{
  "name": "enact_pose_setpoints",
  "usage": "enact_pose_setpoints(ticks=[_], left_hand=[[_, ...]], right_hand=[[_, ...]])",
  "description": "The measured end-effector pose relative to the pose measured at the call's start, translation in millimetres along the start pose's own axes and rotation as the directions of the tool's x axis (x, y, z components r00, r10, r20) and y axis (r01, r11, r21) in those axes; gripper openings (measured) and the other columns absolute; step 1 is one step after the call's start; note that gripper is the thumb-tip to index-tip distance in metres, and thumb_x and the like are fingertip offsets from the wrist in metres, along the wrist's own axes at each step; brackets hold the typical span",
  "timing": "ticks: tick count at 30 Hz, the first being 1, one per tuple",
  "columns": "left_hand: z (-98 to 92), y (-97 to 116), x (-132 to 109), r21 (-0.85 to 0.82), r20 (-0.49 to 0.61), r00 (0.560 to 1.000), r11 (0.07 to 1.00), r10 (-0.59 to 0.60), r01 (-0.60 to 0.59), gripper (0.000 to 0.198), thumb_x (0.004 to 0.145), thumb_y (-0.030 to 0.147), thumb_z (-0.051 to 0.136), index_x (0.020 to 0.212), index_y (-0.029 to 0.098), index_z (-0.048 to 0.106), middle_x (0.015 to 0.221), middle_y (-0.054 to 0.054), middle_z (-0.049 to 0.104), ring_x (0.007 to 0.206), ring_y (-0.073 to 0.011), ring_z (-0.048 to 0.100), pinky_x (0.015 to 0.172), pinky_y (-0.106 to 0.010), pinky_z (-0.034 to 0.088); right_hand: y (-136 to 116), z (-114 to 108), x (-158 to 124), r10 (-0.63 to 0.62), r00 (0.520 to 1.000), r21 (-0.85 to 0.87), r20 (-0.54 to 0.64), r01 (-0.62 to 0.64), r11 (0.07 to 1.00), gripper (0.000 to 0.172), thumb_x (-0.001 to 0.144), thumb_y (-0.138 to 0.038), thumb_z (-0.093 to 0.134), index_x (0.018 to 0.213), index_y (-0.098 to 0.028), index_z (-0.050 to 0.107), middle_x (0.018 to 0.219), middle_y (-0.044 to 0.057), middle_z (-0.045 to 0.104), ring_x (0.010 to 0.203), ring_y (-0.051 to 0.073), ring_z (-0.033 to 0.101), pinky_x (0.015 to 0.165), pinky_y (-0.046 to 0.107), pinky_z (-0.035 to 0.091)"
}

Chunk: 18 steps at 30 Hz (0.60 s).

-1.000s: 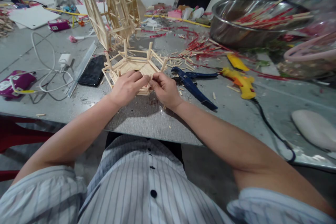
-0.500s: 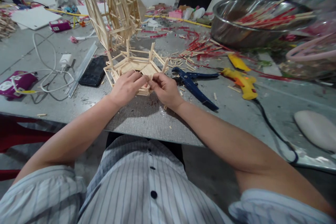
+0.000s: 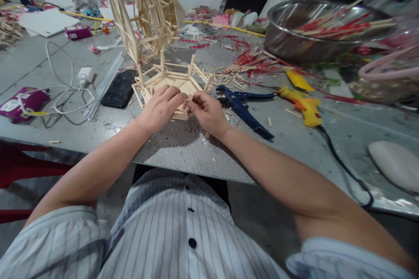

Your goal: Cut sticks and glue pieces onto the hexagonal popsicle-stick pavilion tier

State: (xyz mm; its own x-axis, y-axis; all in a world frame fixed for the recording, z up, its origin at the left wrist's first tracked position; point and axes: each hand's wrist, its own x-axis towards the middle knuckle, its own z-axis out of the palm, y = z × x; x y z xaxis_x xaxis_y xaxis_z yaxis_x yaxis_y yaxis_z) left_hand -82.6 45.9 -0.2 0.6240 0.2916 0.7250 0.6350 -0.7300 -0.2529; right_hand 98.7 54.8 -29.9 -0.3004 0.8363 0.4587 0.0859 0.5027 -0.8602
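Observation:
A low, many-sided frame of pale wooden sticks (image 3: pixel 176 73) lies near the table's front edge, with short posts rising at its corners. My left hand (image 3: pixel 163 107) bends over the near side of it, fingers closed together. Facing it, my right hand (image 3: pixel 207 111) pinches at the same near edge, fingertips almost meeting those of the left. A small bit of stick shows between the fingertips; the rest of it is hidden. Right of the hands lies a blue-handled cutter (image 3: pixel 244 113). Behind the frame stands a taller stick structure (image 3: pixel 144 17).
To the right rest a yellow glue gun (image 3: pixel 306 107) with a black cord, and a steel bowl (image 3: pixel 288 43) holding red-tipped sticks. A black phone (image 3: pixel 118 89), a white charger (image 3: pixel 85 75) and a purple device (image 3: pixel 24 104) lie left. Stick scraps (image 3: pixel 238 65) litter the table behind the cutter.
The whole view has shifted slightly. My hands stay at the frame's near edge, with the left fingers drawn back a little from its inside.

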Motion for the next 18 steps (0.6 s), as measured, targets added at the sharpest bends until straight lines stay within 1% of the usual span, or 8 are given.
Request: enact_pose_setpoints(ticks=[3, 6, 9, 11, 13, 15, 16, 18], left_hand=[[-0.5, -1.0, -1.7, -0.042, 0.016, 1.0, 0.999, -0.008, 0.009, 0.021, 0.099, 0.018, 0.04, 0.103, 0.014, 0.061, 0.092, -0.008, 0.062, 0.085, -0.0184, 0.054, 0.078, -0.03, 0.047], [-6.1, 0.1, -2.9, -0.087, 0.037, 0.997, 0.994, -0.061, 0.064, 0.021, 0.098, 0.019, 0.044, 0.11, 0.017, 0.06, 0.102, -0.009, 0.063, 0.097, -0.0199, 0.057, 0.087, -0.034, 0.047], [-17.5, -2.6, -4.2, -0.108, 0.011, 0.982, 0.976, -0.187, 0.187, 0.025, 0.093, 0.029, 0.057, 0.117, 0.026, 0.059, 0.121, -0.008, 0.061, 0.121, -0.0268, 0.051, 0.106, -0.046, 0.037], [-24.4, -10.3, -6.6, -0.152, -0.003, 0.96, 0.949, -0.279, 0.275, 0.04, 0.086, 0.038, 0.068, 0.123, 0.03, 0.057, 0.131, -0.008, 0.057, 0.13, -0.0312, 0.046, 0.11, -0.051, 0.032], [-27.6, -22.1, -10.7, -0.241, -0.003, 0.937, 0.91, -0.348, 0.337, 0.059, 0.078, 0.045, 0.075, 0.13, 0.029, 0.053, 0.134, -0.011, 0.055, 0.123, -0.0303, 0.051, 0.103, -0.046, 0.04], [-26.9, -33.6, -15.1, -0.385, 0.022, 0.916, 0.842, -0.4, 0.377, 0.075, 0.072, 0.049, 0.079, 0.136, 0.025, 0.049, 0.126, -0.013, 0.059, 0.098, -0.0223, 0.061, 0.083, -0.035, 0.05], [-26.0, -37.7, -16.9, -0.462, 0.074, 0.909, 0.794, -0.41, 0.396, 0.077, 0.071, 0.048, 0.08, 0.136, 0.022, 0.049, 0.118, -0.012, 0.063, 0.083, -0.017, 0.06, 0.072, -0.031, 0.05], [-24.8, -41.2, -18.5, -0.57, 0.225, 0.874, 0.669, -0.43, 0.476, 0.067, 0.071, 0.043, 0.08, 0.129, 0.019, 0.055, 0.1, -0.008, 0.067, 0.064, -0.0098, 0.054, 0.058, -0.024, 0.045]], right_hand=[[-2.2, 0.2, 0.5, 0.006, 1.0, -0.003, 0.009, -0.006, 1.0, 0.036, 0.083, -0.057, 0.061, 0.08, -0.022, 0.054, 0.073, -0.001, 0.058, 0.069, 0.012, 0.054, 0.063, 0.029, 0.043], [-2.8, -0.1, 0.0, -0.005, 1.0, -0.007, 0.001, 0.005, 1.0, 0.034, 0.085, -0.055, 0.058, 0.08, -0.022, 0.053, 0.073, -0.001, 0.057, 0.068, 0.012, 0.052, 0.062, 0.028, 0.042], [-2.6, -1.9, -1.0, 0.012, 1.0, 0.002, 0.003, -0.012, 1.0, 0.031, 0.086, -0.051, 0.058, 0.079, -0.022, 0.052, 0.07, -0.002, 0.055, 0.063, 0.011, 0.05, 0.059, 0.027, 0.041], [-2.7, -4.4, -1.5, 0.012, 1.0, 0.018, 0.003, -0.012, 1.0, 0.029, 0.086, -0.048, 0.058, 0.077, -0.022, 0.051, 0.07, -0.002, 0.055, 0.062, 0.01, 0.049, 0.06, 0.027, 0.041], [-3.2, -7.4, -2.0, 0.001, 1.0, 0.034, -0.002, -0.001, 0.999, 0.028, 0.086, -0.047, 0.059, 0.077, -0.022, 0.051, 0.071, -0.002, 0.057, 0.063, 0.01, 0.049, 0.061, 0.027, 0.041], [-3.9, -10.5, -2.5, -0.001, 1.0, 0.037, -0.012, 0.002, 0.999, 0.028, 0.086, -0.048, 0.059, 0.078, -0.022, 0.052, 0.072, -0.002, 0.058, 0.063, 0.01, 0.05, 0.062, 0.027, 0.041], [-4.3, -11.9, -2.7, 0.0, 1.0, 0.037, -0.016, 0.001, 0.999, 0.029, 0.085, -0.049, 0.059, 0.078, -0.022, 0.052, 0.073, -0.002, 0.059, 0.064, 0.01, 0.05, 0.062, 0.027, 0.041], [-4.9, -13.9, -3.3, 0.004, 1.0, 0.04, -0.017, -0.003, 0.999, 0.03, 0.085, -0.05, 0.059, 0.079, -0.022, 0.053, 0.074, -0.001, 0.06, 0.065, 0.011, 0.05, 0.063, 0.027, 0.041]])
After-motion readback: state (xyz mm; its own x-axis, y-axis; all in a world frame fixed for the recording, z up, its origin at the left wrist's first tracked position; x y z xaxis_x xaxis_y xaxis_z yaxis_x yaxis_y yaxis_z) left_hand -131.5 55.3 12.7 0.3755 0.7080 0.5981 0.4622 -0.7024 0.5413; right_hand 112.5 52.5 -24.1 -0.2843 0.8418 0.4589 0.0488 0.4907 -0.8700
